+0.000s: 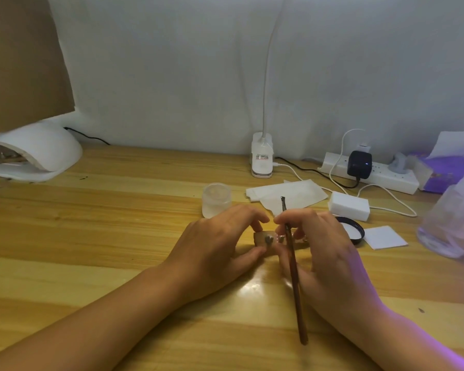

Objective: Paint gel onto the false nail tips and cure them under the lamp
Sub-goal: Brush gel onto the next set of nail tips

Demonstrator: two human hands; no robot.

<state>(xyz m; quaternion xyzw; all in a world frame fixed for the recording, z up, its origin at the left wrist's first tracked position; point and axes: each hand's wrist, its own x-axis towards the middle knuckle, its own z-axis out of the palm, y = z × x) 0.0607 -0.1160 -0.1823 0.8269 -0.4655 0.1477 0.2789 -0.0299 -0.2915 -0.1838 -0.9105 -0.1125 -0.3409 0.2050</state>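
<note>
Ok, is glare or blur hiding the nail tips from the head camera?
Head view: a bright glare patch on the table sits nearer the camera than the nail tips, not over them; the tips look small and soft; a purple cast tints the right hand.

A home nail-art corner.
Pale wooden bench (118, 210) against a white wall, white dome-shaped curing lamp (35, 153), white power strip (381, 175).

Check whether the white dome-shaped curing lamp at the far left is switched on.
Cannot tell. The white dome-shaped curing lamp shows no glow in its opening, but the interior is mostly hidden and blurred.
</note>
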